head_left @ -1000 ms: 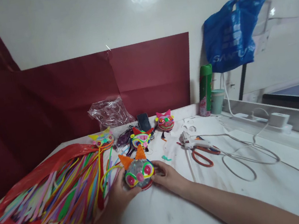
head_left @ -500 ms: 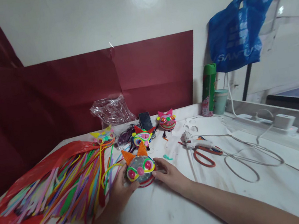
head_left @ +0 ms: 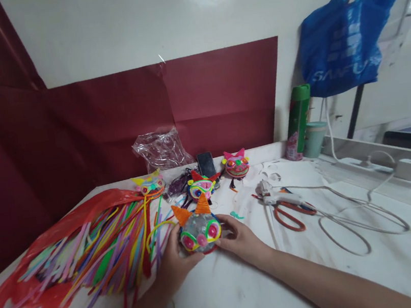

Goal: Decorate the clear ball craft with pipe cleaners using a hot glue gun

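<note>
Between my two hands is a craft animal head [head_left: 200, 227] with a grey rounded body, orange pipe-cleaner ears, pink eyes ringed in yellow, green and white, and a pink nose. My left hand [head_left: 177, 261] is closed round its left side. My right hand [head_left: 244, 241] grips its right side, thumb low at the front. Just behind it sits a finished-looking head with red ears [head_left: 201, 185]. A pink-eared head [head_left: 236, 164] stands farther back, and a yellow-eared one [head_left: 150, 184] lies to the left.
Many coloured pipe cleaners [head_left: 114, 245] spread over a red plastic bag [head_left: 79, 214] at left. A white glue gun [head_left: 273, 194] rests by orange-handled scissors [head_left: 290, 216], its cord [head_left: 359, 226] looping right. Behind are a phone [head_left: 206, 164], green spray can [head_left: 299, 119] and cup [head_left: 315, 138].
The whole scene has shifted slightly to the right in view as the camera turned left. The held head tips a little forward, so its lower red edge shows less. Both hands keep hold.
</note>
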The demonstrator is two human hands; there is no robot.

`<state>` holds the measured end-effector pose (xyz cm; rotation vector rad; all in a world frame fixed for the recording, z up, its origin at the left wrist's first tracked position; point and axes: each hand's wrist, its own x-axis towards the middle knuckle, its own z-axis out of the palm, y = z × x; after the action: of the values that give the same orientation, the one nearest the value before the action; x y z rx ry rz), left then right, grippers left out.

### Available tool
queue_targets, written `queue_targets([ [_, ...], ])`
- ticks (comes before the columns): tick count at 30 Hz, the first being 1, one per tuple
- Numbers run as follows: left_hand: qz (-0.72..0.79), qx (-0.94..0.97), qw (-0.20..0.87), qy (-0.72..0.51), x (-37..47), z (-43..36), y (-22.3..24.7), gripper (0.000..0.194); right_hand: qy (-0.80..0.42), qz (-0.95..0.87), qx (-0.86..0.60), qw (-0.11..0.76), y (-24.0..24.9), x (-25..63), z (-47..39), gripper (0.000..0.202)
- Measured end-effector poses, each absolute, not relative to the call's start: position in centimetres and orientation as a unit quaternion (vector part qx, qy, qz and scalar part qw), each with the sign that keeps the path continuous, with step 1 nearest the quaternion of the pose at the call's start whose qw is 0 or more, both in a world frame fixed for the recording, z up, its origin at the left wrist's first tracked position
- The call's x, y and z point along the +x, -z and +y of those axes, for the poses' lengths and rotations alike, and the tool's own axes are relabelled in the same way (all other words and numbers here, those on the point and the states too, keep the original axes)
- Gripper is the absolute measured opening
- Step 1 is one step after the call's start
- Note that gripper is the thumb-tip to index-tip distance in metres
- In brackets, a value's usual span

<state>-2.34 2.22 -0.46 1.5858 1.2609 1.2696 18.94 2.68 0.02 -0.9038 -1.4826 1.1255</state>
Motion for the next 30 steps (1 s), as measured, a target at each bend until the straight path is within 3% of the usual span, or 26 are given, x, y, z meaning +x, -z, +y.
queue_targets([
  [12, 0.454, 0.653, 0.348, -0.497, -3.3, 2.8, 1.3, 0.103, -0.469, -0.61, -0.394, 0.503, 0.3, 18.9, 2.6, 0.073],
  [24, 0.458, 0.643, 0.362, -0.496, -3.2, 2.8, 0.9, 0.092, -0.467, -0.616, -0.392, 0.498, -0.3, 19.1, 2.4, 0.06],
  [30, 0.531, 0.624, 0.322, -0.474, -2.3, 2.0, 0.1, 0.086, -0.46, -0.611, -0.39, 0.512, -0.2, 19.0, 2.5, 0.055],
])
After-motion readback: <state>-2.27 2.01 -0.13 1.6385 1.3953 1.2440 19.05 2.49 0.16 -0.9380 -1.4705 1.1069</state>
